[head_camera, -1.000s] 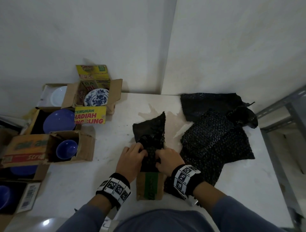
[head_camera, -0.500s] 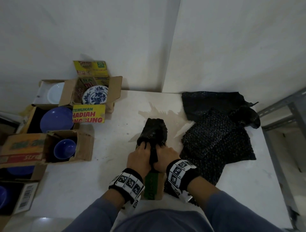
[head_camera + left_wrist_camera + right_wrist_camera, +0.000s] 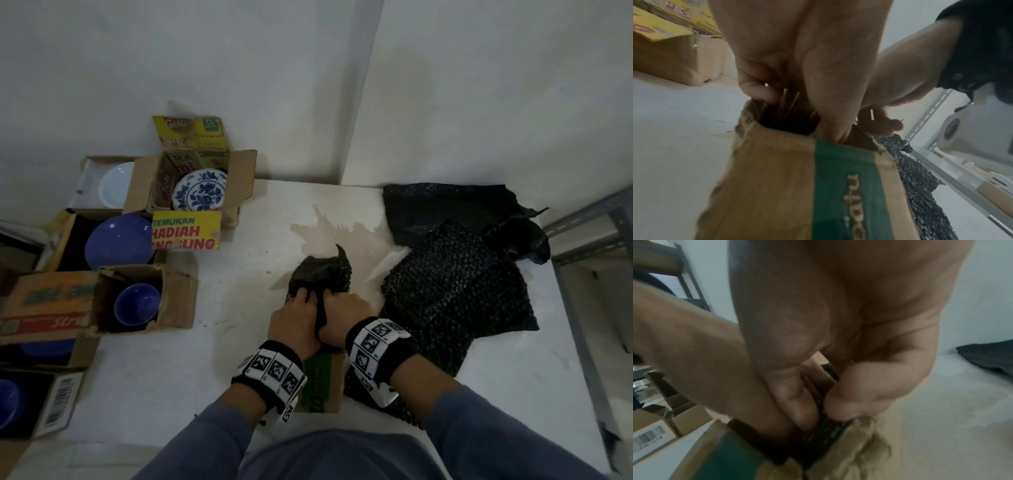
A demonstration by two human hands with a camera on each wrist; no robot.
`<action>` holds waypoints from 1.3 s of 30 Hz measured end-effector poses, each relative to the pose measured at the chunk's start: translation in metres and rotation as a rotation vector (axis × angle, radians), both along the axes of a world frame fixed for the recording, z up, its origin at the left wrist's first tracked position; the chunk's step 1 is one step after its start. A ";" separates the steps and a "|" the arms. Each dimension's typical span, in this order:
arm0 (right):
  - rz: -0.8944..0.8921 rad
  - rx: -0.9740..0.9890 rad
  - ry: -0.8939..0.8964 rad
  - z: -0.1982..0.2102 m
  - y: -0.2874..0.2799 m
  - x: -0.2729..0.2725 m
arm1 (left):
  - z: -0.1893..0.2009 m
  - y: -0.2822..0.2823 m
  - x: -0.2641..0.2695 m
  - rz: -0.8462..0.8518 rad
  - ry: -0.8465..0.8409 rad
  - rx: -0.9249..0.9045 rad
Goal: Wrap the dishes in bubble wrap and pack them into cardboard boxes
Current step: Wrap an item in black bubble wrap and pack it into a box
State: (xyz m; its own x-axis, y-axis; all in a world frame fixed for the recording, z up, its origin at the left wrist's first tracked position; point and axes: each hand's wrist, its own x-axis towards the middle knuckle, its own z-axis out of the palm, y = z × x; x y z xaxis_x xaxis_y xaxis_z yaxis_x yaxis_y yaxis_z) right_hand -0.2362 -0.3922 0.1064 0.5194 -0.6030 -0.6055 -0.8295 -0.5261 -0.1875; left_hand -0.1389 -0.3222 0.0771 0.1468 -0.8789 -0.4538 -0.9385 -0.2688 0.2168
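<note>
A dish bundled in black bubble wrap (image 3: 322,275) lies on the white table, its near end at the mouth of a small cardboard box with a green stripe (image 3: 323,383). My left hand (image 3: 299,303) and right hand (image 3: 337,303) grip the bundle's near end side by side. In the left wrist view my left hand (image 3: 797,97) curls its fingers down into the box (image 3: 797,186) opening. In the right wrist view my right hand (image 3: 818,394) pinches a black wrap edge (image 3: 830,426) at the box (image 3: 735,459) mouth. The dish itself is hidden.
Loose black bubble wrap sheets (image 3: 455,294) pile up at the right. Open boxes at the left hold a blue-and-white plate (image 3: 200,193), a blue plate (image 3: 118,241), a blue bowl (image 3: 137,305) and a white plate (image 3: 116,183). A metal rack (image 3: 589,240) stands far right.
The upright flap of wrap has been folded down, making the bundle compact. Both hands have closed together on its near end and drawn back toward the green-striped box.
</note>
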 end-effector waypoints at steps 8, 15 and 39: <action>0.069 0.070 0.103 -0.008 -0.011 0.010 | 0.008 -0.007 0.002 0.030 0.056 0.051; 0.073 0.077 0.097 -0.007 -0.009 0.002 | 0.011 0.004 -0.001 0.068 0.106 0.011; 0.120 0.005 0.104 -0.005 0.001 -0.003 | 0.012 -0.016 -0.012 -0.021 -0.151 0.153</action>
State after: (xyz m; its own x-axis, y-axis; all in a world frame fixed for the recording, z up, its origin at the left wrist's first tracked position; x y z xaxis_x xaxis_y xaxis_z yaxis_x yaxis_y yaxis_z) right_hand -0.2397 -0.3912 0.1013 0.5221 -0.5373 -0.6624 -0.7757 -0.6221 -0.1067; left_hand -0.1510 -0.3383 0.0894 0.2054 -0.8054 -0.5560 -0.9631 -0.2673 0.0315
